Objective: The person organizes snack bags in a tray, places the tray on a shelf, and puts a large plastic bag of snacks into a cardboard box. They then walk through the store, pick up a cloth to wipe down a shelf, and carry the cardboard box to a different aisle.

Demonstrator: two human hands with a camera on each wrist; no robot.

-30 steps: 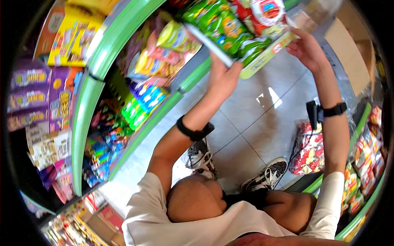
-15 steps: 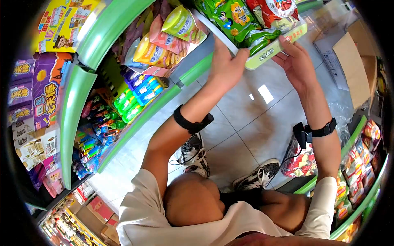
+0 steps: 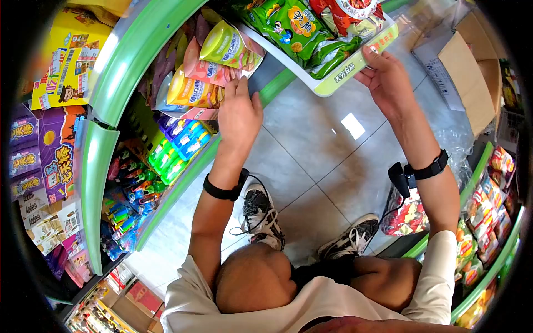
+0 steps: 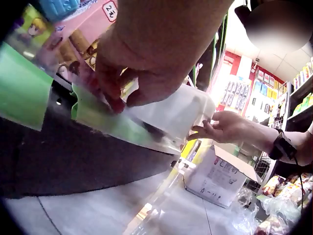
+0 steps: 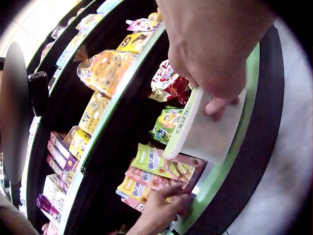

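My right hand (image 3: 384, 77) holds the front of a white plastic bin (image 3: 283, 58), its thumb on the light green label strip (image 3: 355, 66) and its fingers below. Green snack bags (image 3: 300, 28) and a red snack bag (image 3: 347, 14) lie in the bin. To the bin's left, my left hand (image 3: 239, 119) grips the front edge of a pink display box (image 5: 193, 164). Yellow, pink and green snack pouches (image 3: 230, 47) stand in that box. In the left wrist view, the left fingers are curled at the box front, partly hidden by the hand.
Green-edged shelves curve along the left, with bottles (image 3: 189, 139) beside the display box and purple boxes (image 3: 58, 150) farther left. An open cardboard box (image 3: 469, 72) stands on the right. A red bag bundle (image 3: 408, 213) lies near the right shoe (image 3: 352, 238).
My left hand has let go of the bin's left side and moved left to the pink display box. My right hand still holds the front strip, its thumb now on top.
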